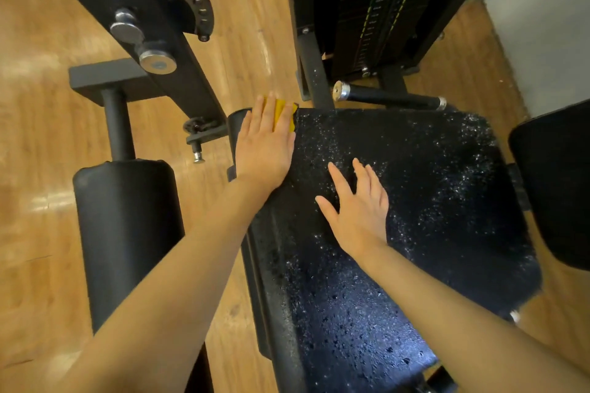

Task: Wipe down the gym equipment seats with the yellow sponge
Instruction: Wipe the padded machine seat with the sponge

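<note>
Left hand (pixel 265 140) flat on yellow sponge (pixel 284 115)

So the black padded seat (pixel 415 201) is what everything's on here, and its surface is covered in little white droplets or specks, thickest toward the far right corner and down the near middle. At its far left corner there's a yellow sponge (pixel 283 113) pressed flat under the left hand (pixel 265 143), and the right hand (pixel 359 204) lies flat on the pad closer to the middle with the fingers spread. The whole machine stands on a wooden plank floor (pixel 38 105) that shows on both sides of the seat.
</note>
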Available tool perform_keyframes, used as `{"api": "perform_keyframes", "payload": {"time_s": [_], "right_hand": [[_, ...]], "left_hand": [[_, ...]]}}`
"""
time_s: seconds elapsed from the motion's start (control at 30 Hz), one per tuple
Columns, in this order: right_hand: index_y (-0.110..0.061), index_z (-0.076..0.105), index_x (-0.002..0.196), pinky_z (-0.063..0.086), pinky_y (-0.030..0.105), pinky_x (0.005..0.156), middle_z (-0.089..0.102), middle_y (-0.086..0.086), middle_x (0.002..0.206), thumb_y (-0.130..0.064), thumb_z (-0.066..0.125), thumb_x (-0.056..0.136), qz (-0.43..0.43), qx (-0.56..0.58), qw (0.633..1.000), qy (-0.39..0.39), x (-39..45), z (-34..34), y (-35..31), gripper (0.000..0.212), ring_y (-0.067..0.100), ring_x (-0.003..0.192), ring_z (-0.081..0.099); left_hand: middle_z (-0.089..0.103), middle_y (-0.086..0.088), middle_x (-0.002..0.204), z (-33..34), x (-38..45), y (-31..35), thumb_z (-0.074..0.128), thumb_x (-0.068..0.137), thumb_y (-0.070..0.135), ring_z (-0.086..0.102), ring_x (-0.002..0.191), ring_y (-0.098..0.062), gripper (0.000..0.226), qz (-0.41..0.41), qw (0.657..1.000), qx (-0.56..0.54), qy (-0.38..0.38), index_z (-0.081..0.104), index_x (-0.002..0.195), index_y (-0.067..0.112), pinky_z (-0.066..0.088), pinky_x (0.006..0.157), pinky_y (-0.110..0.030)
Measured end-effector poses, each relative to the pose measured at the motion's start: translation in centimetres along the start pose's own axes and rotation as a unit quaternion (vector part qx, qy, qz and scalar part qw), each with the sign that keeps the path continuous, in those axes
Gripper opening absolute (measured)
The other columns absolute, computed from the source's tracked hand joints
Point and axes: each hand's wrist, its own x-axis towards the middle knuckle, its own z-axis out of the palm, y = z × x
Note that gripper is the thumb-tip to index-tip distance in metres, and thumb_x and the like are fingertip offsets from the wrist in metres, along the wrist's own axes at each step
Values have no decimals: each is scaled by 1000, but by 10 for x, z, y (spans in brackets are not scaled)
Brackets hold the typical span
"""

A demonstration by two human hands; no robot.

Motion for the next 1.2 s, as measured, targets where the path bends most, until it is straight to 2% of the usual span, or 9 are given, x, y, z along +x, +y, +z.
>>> {"api": "perform_keyframes", "payload": {"time_s": [0.13, 0.2, 0.37, 0.53, 0.67, 0.77, 0.83, 1.07, 1.2], "right_hand": [[-42, 14, 148, 9, 45, 116, 6, 5, 159, -57, 34, 94, -2, -1, 1000, 3, 0, 1, 1, 60, 26, 146, 2], [-41, 15, 148, 11, 46, 115, 9, 5, 159, -58, 34, 93, -2, -5, 1000, 11, 1, 4, 1, 60, 27, 146, 4], [-40, 17, 148, 13, 48, 115, 13, 8, 158, -59, 32, 92, -3, -14, 999, 32, 0, 10, 0, 61, 29, 145, 9], [-42, 9, 148, 8, 46, 116, 5, 5, 159, -60, 31, 93, -1, -9, 1000, 11, 2, 8, 3, 61, 27, 146, 1], [-43, 8, 148, 8, 46, 116, 4, 4, 159, -61, 30, 93, -2, -11, 1000, 8, 2, 8, 3, 62, 27, 146, 1], [-41, 14, 148, 12, 47, 115, 11, 6, 158, -59, 32, 93, -10, -7, 999, 31, 2, 11, 4, 61, 28, 146, 7], [-40, 17, 147, 14, 48, 115, 15, 7, 158, -59, 32, 92, -12, -5, 999, 41, 1, 14, 4, 60, 29, 145, 10], [-41, 13, 148, 11, 47, 116, 8, 6, 159, -60, 28, 93, -15, -1, 1000, 15, 1, 8, 5, 61, 28, 146, 4], [-41, 11, 149, 12, 45, 116, 10, 5, 159, -62, 23, 90, -37, 17, 999, 11, -1, 1, 13, 63, 26, 146, 5]], "left_hand": [[15, -7, 159, 3, -72, -10, 29, 102, 37, 6, 148, -24, 52, 36, 999, 1, -24, 23, 150, 19, 15, 120, -40], [19, -7, 158, 2, -82, -14, 29, 101, 37, 10, 148, -25, 52, 46, 998, 6, -37, 26, 150, 18, 15, 120, -39], [12, -8, 160, -7, -14, -1, 32, 102, 34, 5, 148, -25, 54, 84, 994, 27, -57, 18, 152, 17, 9, 120, -38], [19, -11, 158, -4, 21, 8, 34, 101, 34, 10, 148, -28, 54, 96, 993, 42, -53, 21, 151, 16, 14, 120, -40], [9, -6, 161, -4, -41, -4, 31, 101, 38, 3, 149, -24, 55, 70, 996, 29, -50, 17, 152, 20, 14, 120, -40], [8, -5, 161, -6, -83, -7, 25, 100, 41, 2, 149, -23, 55, 38, 996, 37, -76, 17, 152, 24, 21, 118, -39], [9, -6, 161, -5, -78, -6, 25, 100, 40, 3, 149, -24, 54, 37, 996, 33, -78, 18, 152, 24, 23, 118, -41], [9, -9, 160, 1, 11, 22, 32, 102, 33, 2, 149, -26, 52, 51, 997, 21, -57, 18, 151, 23, 10, 120, -40], [11, -7, 160, 4, -26, 21, 35, 102, 33, 3, 149, -24, 53, 34, 999, -8, -26, 19, 151, 23, 11, 120, -39]]}}
